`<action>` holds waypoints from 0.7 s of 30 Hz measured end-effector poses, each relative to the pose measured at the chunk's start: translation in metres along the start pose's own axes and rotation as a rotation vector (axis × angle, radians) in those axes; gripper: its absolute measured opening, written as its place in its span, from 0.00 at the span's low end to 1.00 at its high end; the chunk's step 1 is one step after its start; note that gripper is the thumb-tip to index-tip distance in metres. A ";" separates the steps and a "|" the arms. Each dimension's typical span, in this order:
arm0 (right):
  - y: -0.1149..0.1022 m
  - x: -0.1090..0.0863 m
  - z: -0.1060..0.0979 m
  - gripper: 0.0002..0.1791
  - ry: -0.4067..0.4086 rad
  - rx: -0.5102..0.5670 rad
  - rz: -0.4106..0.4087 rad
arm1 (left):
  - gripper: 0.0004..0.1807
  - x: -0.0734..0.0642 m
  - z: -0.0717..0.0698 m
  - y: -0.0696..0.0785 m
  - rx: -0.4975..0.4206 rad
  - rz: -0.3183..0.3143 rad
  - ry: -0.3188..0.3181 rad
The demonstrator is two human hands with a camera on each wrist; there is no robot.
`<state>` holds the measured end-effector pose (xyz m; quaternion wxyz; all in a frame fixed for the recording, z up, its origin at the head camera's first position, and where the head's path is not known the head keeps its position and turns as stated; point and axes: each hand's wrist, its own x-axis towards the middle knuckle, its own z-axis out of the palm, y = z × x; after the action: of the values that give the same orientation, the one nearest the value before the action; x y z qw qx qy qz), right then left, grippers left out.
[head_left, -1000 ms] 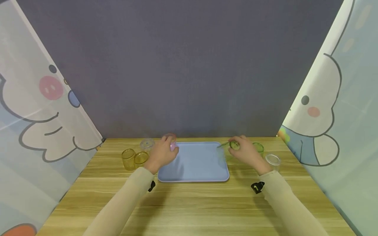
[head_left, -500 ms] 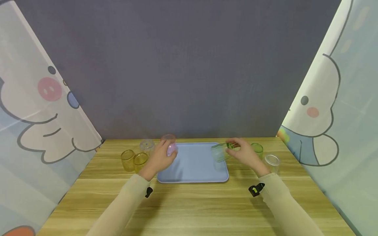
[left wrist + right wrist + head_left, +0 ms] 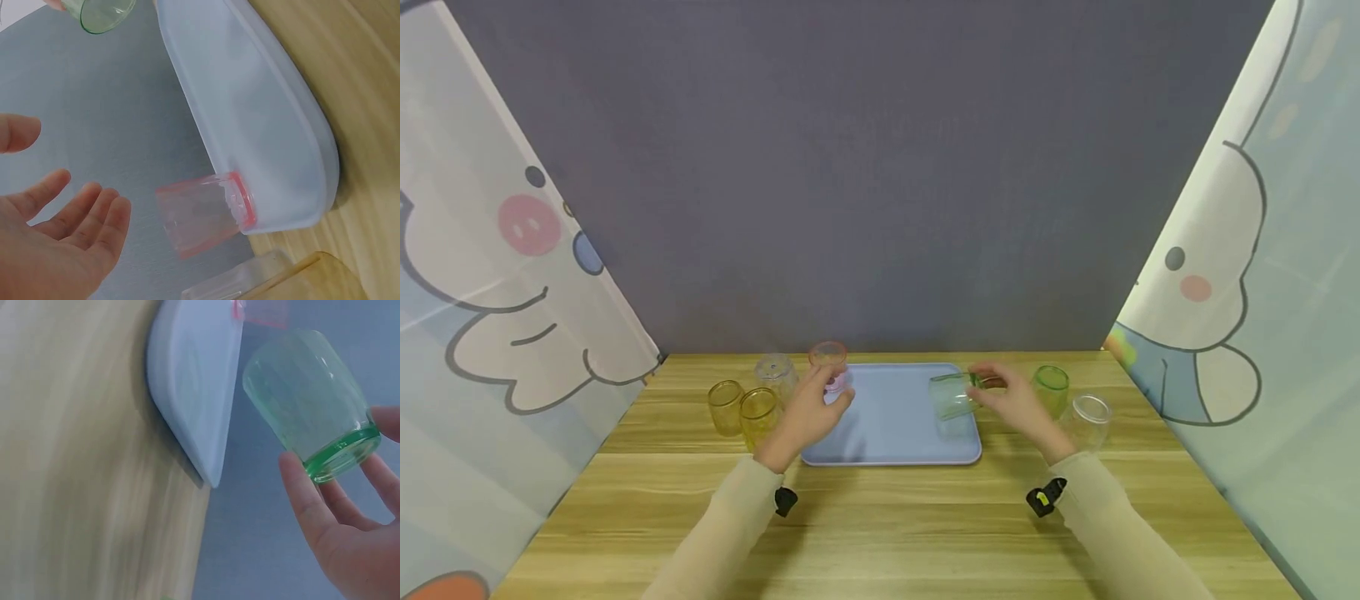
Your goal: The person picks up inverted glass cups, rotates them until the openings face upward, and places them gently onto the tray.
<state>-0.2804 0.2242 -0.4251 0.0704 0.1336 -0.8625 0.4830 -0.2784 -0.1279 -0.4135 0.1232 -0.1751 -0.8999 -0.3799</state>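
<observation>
My left hand (image 3: pixel 807 414) has its fingers spread behind a pink glass (image 3: pixel 827 353), and in the left wrist view a gap shows between the fingertips (image 3: pixel 115 215) and that glass. The pink glass stands on the far left corner of a pale blue tray (image 3: pixel 895 429). Over the tray's right side, a light green glass (image 3: pixel 950 397) lies tipped almost sideways in the air, its mouth toward the left. My right hand (image 3: pixel 1017 408) grips it near its thick green base, thumb on one side and fingers on the other, as the right wrist view shows.
Left of the tray stand two yellow glasses (image 3: pixel 725 408) and a clear glass (image 3: pixel 775 368). To the right, beside my wrist, are another green glass (image 3: pixel 1051 385) and a clear glass (image 3: pixel 1091 417). A dark grey panel (image 3: pixel 880 183) rises behind the wooden table (image 3: pixel 880 533).
The left hand has let go of the pink glass and drawn slightly back. The right hand has tipped the green glass from pointing away to sideways and brought it slightly left over the tray.
</observation>
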 end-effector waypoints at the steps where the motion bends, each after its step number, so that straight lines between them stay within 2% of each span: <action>1: 0.000 0.000 0.001 0.25 0.005 0.015 0.002 | 0.24 -0.001 0.001 0.000 -0.024 -0.005 -0.001; 7: -0.003 -0.003 0.007 0.23 0.024 0.097 0.022 | 0.24 -0.003 0.005 0.000 -0.121 -0.020 0.000; 15: -0.008 -0.006 0.012 0.24 0.054 0.140 0.044 | 0.24 -0.007 0.007 0.004 -0.163 0.022 0.005; 21: -0.013 -0.007 0.016 0.25 0.057 0.281 0.058 | 0.25 -0.009 0.007 0.005 -0.199 0.021 -0.028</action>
<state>-0.2700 0.2054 -0.4246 0.0616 0.1034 -0.7875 0.6045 -0.2682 -0.1218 -0.4179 0.0963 -0.2011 -0.8574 -0.4638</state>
